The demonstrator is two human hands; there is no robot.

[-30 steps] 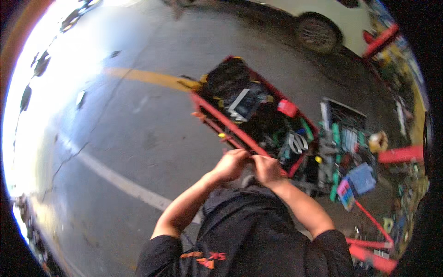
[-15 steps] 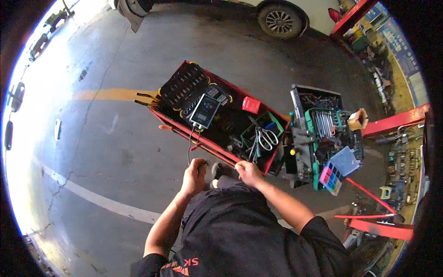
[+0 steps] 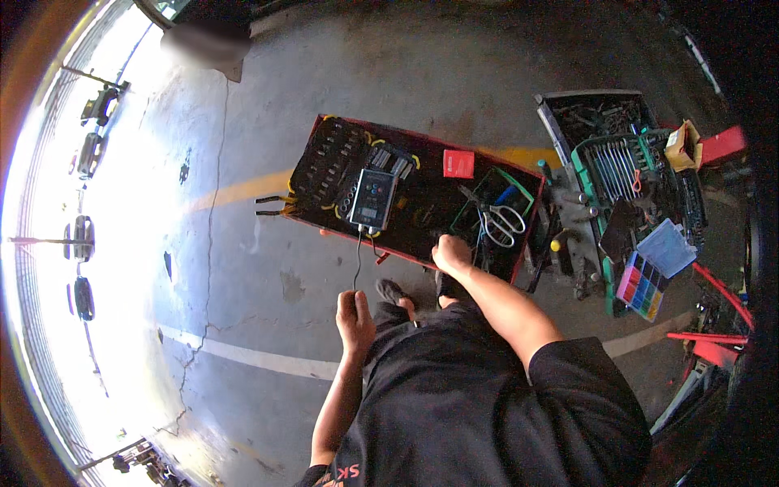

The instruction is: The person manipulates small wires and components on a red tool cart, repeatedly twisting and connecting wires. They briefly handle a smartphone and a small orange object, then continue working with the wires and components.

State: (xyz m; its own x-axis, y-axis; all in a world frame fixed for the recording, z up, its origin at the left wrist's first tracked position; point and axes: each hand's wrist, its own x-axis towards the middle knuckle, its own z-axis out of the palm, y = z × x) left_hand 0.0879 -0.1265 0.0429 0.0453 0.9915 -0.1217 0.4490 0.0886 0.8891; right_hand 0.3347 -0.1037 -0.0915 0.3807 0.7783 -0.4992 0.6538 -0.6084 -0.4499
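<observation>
My left hand (image 3: 355, 321) is closed at the near side of the red tool cart (image 3: 307, 221). Its fingertips meet the lower end of a thin dark cable (image 3: 359, 264). That cable runs up to a grey box-shaped electronic device (image 3: 374, 198) with a small screen and buttons, which lies on an open black socket set (image 3: 326, 159). Over the cart's near rim, my right hand (image 3: 451, 254) is curled closed; whatever its fingers hold is hidden. Just right of it, white-handled scissors (image 3: 505, 225) rest in a green-edged bin (image 3: 529, 195) among other hand tools.
A red box (image 3: 458, 164) sits in the cart. To the right stands a second tool cart with wrenches (image 3: 614, 169), an open cardboard box (image 3: 683, 146) and a colourful compartment case (image 3: 643, 286). Red metal bars (image 3: 722, 294) lie at far right. My shoes (image 3: 393, 290) are close to the cart.
The view has turned, and the cart appears more level. My right hand has moved from the cart's near edge to slightly inside it. My left hand now appears lower, at the cable's end.
</observation>
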